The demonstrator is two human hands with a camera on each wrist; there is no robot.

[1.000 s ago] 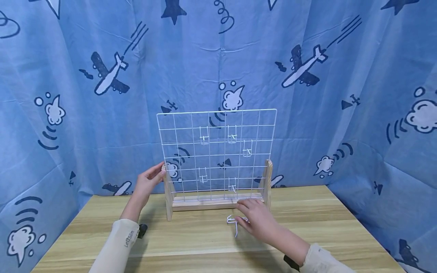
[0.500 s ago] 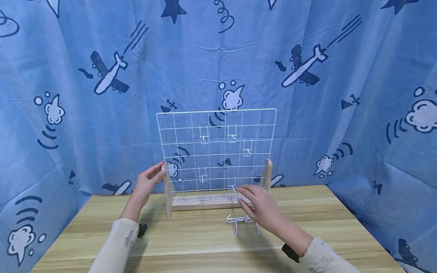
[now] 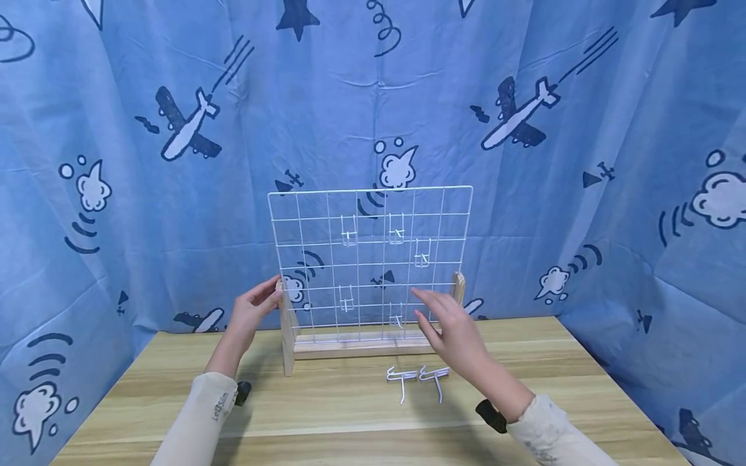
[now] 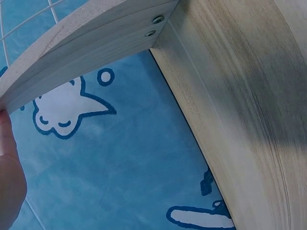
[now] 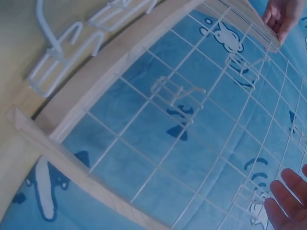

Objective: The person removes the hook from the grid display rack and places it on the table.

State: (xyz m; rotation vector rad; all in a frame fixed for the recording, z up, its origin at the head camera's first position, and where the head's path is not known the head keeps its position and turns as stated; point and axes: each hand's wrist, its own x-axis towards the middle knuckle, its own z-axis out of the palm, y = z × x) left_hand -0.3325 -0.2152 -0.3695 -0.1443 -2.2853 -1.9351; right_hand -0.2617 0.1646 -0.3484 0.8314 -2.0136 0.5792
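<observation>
A white wire grid panel (image 3: pixel 370 189) stands upright in a wooden base (image 3: pixel 350 350) with two wooden posts. My left hand (image 3: pixel 247 314) holds the top of the left post (image 3: pixel 287 343), fingers behind it and thumb in front. In the left wrist view one digit (image 4: pixel 10 167) lies against that post's edge. My right hand (image 3: pixel 457 333) hovers before the lower right of the grid, fingers stretched out and holding nothing. Two white wire hooks, a left one (image 3: pixel 402 375) and a right one (image 3: pixel 432 374), lie on the table below it, their prongs toward me.
Several white hooks hang on the grid, among them an upper one (image 3: pixel 396 232), a right one (image 3: pixel 422 257) and a low one (image 3: pixel 346 301). The right post (image 3: pixel 459 288) is partly behind my right hand. A blue printed curtain (image 3: pixel 373 97) surrounds the wooden table (image 3: pixel 326 414).
My right hand has risen from beside the hooks on the table to in front of the grid, uncovering the right-hand hook. My left hand has stayed on the post.
</observation>
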